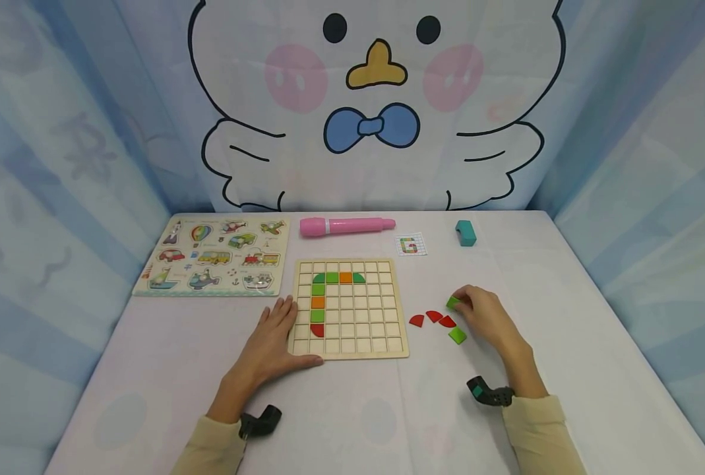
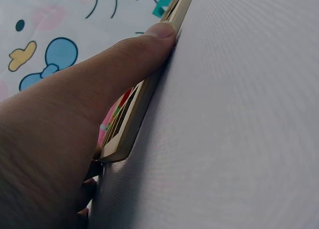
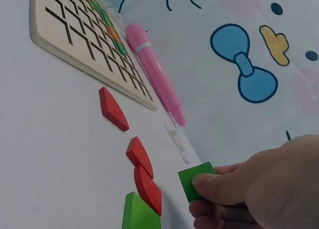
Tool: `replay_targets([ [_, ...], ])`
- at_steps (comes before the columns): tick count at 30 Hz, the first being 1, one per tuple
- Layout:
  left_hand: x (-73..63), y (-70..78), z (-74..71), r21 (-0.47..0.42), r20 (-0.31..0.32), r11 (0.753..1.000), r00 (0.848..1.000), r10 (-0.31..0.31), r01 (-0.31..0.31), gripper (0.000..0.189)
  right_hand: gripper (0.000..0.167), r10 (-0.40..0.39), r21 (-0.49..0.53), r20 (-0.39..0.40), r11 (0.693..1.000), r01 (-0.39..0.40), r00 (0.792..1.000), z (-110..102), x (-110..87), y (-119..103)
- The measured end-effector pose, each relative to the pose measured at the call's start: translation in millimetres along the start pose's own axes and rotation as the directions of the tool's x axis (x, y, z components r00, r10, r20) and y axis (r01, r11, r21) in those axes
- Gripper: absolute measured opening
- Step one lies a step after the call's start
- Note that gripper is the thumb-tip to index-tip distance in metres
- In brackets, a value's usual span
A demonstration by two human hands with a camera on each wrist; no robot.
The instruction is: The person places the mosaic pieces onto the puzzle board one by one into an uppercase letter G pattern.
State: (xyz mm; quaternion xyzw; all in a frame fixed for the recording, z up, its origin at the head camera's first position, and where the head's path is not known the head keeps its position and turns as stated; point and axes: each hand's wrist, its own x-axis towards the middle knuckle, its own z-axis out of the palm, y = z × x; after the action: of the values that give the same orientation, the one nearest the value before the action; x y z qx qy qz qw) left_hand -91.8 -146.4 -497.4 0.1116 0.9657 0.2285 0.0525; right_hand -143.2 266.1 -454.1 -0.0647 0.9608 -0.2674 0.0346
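My right hand [image 1: 487,318] pinches a green square tile [image 3: 193,181] between thumb and fingers, to the right of the wooden grid board [image 1: 364,309]. My left hand [image 1: 274,340] rests along the board's lower left corner, thumb on the front edge and fingers on the left side. Green, orange and red tiles sit in the grid as a column with a row across its top. Between board and right hand lie three red quarter-round tiles [image 1: 417,320] and another green square tile [image 1: 458,335].
A picture puzzle board [image 1: 212,256] lies at the back left. Behind the grid are a pink marker-shaped stick [image 1: 347,226] and a small pattern card [image 1: 411,245]. A teal block [image 1: 465,233] stands at the back right. Printed curtains [image 1: 376,178] enclose the table.
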Motion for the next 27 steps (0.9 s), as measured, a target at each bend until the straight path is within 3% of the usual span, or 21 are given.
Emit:
replay_targets([
  [8, 0.1, 0.0, 1.0, 0.004, -0.006, 1.000, 1.000, -0.001, 0.001, 0.124, 0.024, 0.014, 0.022, 0.000, 1.000, -0.014, 1.000, -2, 12.7, -21],
  [17, 0.8, -0.5, 0.2, 0.007, 0.009, 1.000, 1.000, -0.012, 0.011, 0.124, 0.023, -0.029, 0.074, -0.082, 0.997, 0.035, 0.996, 0, 26.0, -52],
  [27, 0.1, -1.9, 1.5, -0.003, 0.002, 1.000, 1.000, 0.001, -0.001, 0.123, 0.024, -0.057, 0.124, -0.100, 0.990, 0.069, 0.993, 3, 34.4, -70],
])
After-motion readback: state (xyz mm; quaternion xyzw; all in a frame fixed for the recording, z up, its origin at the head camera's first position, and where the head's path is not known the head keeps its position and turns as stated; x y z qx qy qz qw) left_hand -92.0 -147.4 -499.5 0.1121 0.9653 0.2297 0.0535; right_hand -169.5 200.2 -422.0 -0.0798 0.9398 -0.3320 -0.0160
